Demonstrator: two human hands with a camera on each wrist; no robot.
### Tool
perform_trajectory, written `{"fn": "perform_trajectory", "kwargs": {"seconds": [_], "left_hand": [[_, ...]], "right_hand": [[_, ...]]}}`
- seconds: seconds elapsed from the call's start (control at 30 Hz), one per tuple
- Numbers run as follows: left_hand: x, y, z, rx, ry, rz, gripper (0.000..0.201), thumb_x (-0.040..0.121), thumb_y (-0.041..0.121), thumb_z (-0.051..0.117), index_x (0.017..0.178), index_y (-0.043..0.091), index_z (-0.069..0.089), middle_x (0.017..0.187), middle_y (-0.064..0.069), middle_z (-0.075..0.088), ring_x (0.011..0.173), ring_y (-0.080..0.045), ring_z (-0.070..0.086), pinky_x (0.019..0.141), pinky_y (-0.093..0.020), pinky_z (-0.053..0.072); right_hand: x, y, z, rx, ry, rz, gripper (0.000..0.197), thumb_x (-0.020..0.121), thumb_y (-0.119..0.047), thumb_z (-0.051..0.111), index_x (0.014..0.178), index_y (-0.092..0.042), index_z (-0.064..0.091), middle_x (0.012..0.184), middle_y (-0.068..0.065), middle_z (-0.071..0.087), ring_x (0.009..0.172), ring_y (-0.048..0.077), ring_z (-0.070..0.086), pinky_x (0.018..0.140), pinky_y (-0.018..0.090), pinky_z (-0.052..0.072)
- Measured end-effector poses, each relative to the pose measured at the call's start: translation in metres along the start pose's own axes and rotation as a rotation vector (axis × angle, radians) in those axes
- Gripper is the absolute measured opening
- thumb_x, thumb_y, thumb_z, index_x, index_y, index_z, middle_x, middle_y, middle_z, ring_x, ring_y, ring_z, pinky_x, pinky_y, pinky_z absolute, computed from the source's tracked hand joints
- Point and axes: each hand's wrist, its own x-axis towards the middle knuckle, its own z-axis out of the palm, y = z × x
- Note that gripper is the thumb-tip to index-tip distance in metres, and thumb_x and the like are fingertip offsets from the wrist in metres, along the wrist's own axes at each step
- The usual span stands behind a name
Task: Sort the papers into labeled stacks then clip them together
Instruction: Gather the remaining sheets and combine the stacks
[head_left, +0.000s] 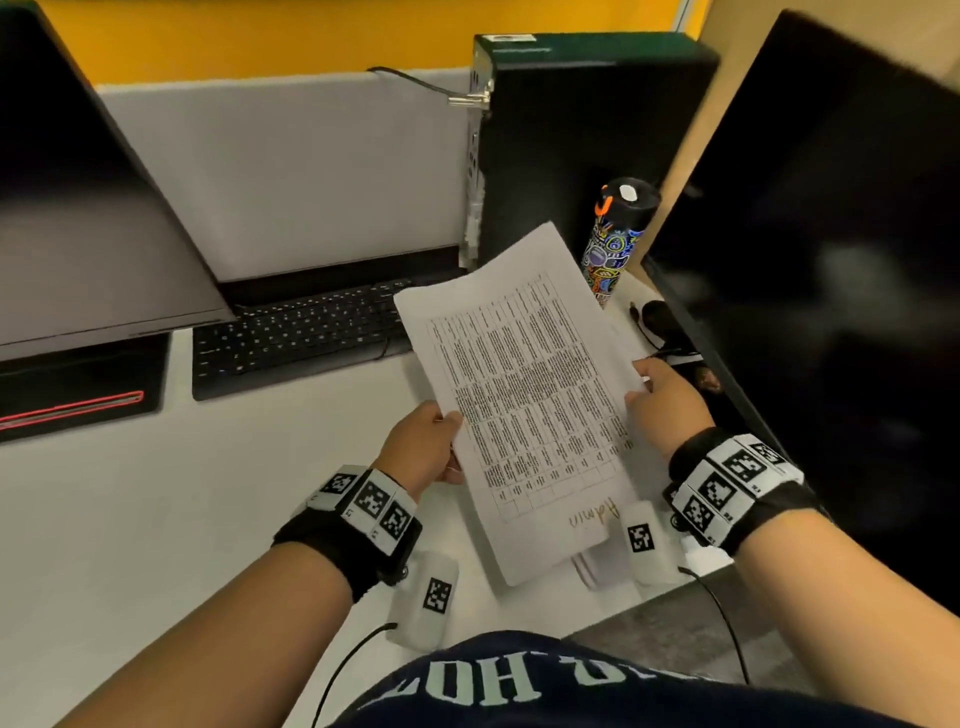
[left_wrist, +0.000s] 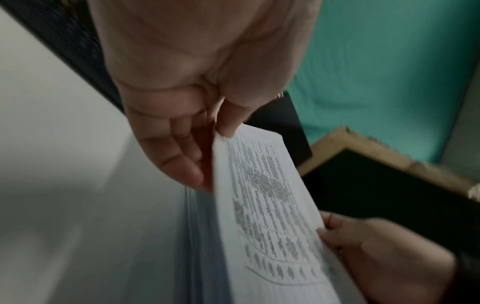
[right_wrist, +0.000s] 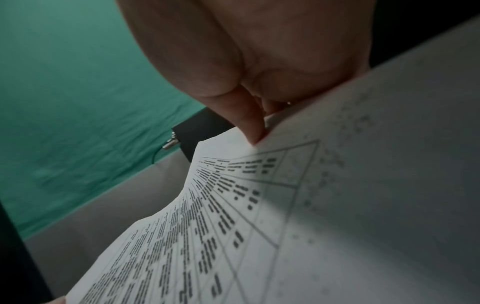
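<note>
A white sheet printed with a dense table (head_left: 524, 395), with "Admin" handwritten near its close end, is held above the desk. My left hand (head_left: 423, 447) pinches its left edge, thumb on top, fingers under. My right hand (head_left: 662, 400) pinches the right edge. In the left wrist view the left hand (left_wrist: 207, 131) nips the sheet (left_wrist: 265, 205), and the right hand (left_wrist: 369, 251) shows at its far side. In the right wrist view the right hand (right_wrist: 257, 123) pinches the paper (right_wrist: 233, 226). More white papers (head_left: 597, 566) lie on the desk beneath the sheet's near end.
A black keyboard (head_left: 301, 332) and a monitor (head_left: 88, 208) stand at the left. A black computer tower (head_left: 576, 145) and a patterned bottle (head_left: 615, 239) are behind the sheet. Another dark monitor (head_left: 831, 260) fills the right. The white desk (head_left: 130, 519) spreads at the left.
</note>
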Motion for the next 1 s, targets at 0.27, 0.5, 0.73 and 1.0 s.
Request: {"fn": "perform_trajectory", "kwargs": {"seconds": [0.27, 0.5, 0.73, 1.0], "left_hand": [[0.02, -0.014, 0.085, 0.216, -0.157, -0.007, 0.027, 0.098, 0.023, 0.047, 0.073, 0.014, 0.044, 0.066, -0.009, 0.058, 0.055, -0.022, 0.059, 0.052, -0.03, 0.048], [0.036, -0.02, 0.108, 0.377, -0.129, -0.075, 0.027, 0.097, 0.027, 0.047, 0.076, 0.01, 0.046, 0.076, -0.016, 0.064, 0.067, -0.031, 0.063, 0.066, -0.035, 0.052], [0.05, -0.024, 0.115, 0.428, 0.07, -0.185, 0.05, 0.086, 0.036, 0.062, 0.118, 0.003, 0.046, 0.107, -0.014, 0.061, 0.095, -0.033, 0.065, 0.072, -0.033, 0.053], [0.067, -0.022, 0.113, 0.199, 0.025, -0.271, 0.019, 0.088, 0.012, 0.054, 0.07, 0.008, 0.051, 0.076, -0.011, 0.061, 0.084, -0.032, 0.066, 0.084, -0.044, 0.057]], "right_hand": [[0.033, 0.066, -0.013, -0.142, 0.008, 0.145, 0.042, 0.092, -0.003, 0.038, 0.132, -0.014, 0.043, 0.112, 0.015, 0.06, 0.096, 0.029, 0.057, 0.081, 0.031, 0.044], [0.055, 0.086, -0.011, -0.35, 0.022, 0.218, 0.042, 0.087, -0.005, 0.039, 0.126, -0.019, 0.04, 0.122, 0.014, 0.055, 0.112, 0.035, 0.053, 0.099, 0.051, 0.041], [0.072, 0.094, -0.005, -0.567, -0.074, 0.273, 0.055, 0.089, -0.013, 0.044, 0.142, -0.013, 0.029, 0.147, 0.015, 0.029, 0.134, 0.036, 0.031, 0.109, 0.048, 0.031], [0.09, 0.096, -0.003, -0.436, -0.124, 0.373, 0.049, 0.089, -0.028, 0.054, 0.129, -0.003, 0.041, 0.127, 0.017, 0.053, 0.114, 0.033, 0.055, 0.095, 0.042, 0.048]]}}
